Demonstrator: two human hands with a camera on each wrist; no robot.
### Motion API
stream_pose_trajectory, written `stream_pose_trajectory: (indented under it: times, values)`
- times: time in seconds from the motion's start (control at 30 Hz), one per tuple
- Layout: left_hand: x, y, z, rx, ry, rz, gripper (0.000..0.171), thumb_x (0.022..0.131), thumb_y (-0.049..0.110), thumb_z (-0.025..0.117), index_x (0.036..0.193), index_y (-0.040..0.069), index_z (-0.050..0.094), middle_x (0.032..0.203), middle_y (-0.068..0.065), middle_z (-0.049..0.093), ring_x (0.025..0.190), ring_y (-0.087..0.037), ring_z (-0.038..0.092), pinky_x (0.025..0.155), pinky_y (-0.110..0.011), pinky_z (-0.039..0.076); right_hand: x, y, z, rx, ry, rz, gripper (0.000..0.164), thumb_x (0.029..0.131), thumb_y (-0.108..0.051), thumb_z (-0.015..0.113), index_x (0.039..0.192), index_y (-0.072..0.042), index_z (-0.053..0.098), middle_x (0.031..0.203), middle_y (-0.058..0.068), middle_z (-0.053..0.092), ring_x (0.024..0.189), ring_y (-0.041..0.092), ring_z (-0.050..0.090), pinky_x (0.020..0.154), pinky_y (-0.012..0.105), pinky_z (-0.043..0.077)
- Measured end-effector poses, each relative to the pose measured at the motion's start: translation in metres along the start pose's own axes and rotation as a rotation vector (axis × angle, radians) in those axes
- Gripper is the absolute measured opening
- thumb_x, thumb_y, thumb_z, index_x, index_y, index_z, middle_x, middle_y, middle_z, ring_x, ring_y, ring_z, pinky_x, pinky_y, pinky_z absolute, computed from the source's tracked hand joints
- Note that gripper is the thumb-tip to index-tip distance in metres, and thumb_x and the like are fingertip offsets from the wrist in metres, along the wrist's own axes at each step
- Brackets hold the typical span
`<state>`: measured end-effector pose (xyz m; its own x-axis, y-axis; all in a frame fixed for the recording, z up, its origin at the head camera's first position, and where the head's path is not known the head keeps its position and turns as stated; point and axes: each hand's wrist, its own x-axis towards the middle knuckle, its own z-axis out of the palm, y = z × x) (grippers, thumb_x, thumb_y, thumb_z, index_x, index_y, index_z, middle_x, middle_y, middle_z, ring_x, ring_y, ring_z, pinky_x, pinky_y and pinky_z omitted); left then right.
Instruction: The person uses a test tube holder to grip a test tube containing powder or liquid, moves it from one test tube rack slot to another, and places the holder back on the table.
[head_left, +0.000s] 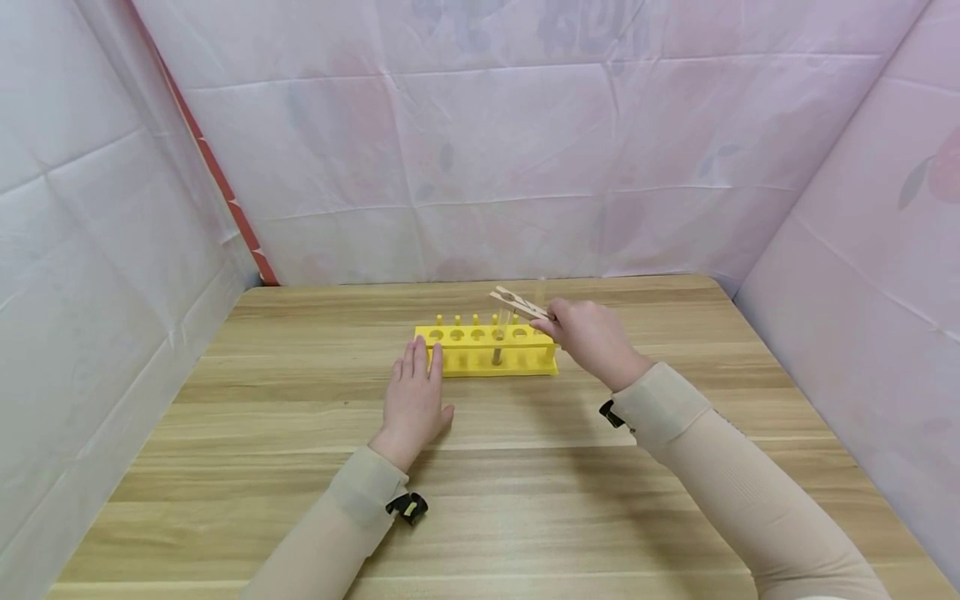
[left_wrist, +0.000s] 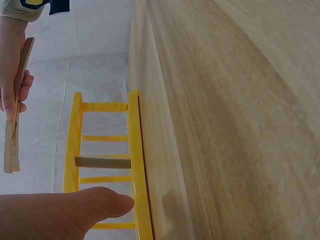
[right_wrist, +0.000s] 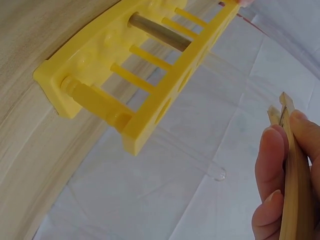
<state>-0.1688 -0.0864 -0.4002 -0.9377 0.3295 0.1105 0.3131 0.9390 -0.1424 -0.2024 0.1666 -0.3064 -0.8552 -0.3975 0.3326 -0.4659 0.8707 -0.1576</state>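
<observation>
A yellow test tube rack (head_left: 450,342) stands on the wooden table. My left hand (head_left: 412,396) rests on its left end with fingers extended over the top bar; the thumb (left_wrist: 107,202) sits apart in front. My right hand (head_left: 592,337) grips a wooden test tube clamp (head_left: 521,305) above the rack's right half. Below the clamp's far end, a glass test tube (head_left: 497,357) with grey-brown contents stands upright in a rack hole. In the right wrist view its clear upper part reaches close to the clamp tip. Another clear tube (right_wrist: 217,173) sits rounded end up behind the rack's right end.
Several yellow pegs (head_left: 457,320) rise along the rack's back edge. The wooden tabletop (head_left: 300,467) extends around it. Pale printed sheeting (head_left: 495,167) hangs behind and on both sides, with a red strip (head_left: 213,167) at the left corner.
</observation>
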Motion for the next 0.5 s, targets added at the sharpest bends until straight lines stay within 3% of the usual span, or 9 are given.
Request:
stream_pose_trajectory:
  times: [0.5]
  values:
    - [-0.0004, 0.0001, -0.0005, -0.015, -0.009, 0.001, 0.098, 0.079, 0.053, 0.065, 0.146, -0.002, 0.019, 0.148, -0.030, 0.016, 0.136, -0.040, 0.020, 0.110, -0.046, 0.022, -0.0004, 0.0014, -0.0006, 0.000, 0.019, 0.001, 0.029, 0.088, -0.028, 0.064, 0.070, -0.007, 0.056, 0.052, -0.002, 0.043, 0.042, 0.013, 0.036, 0.039, 0.028, 0.030]
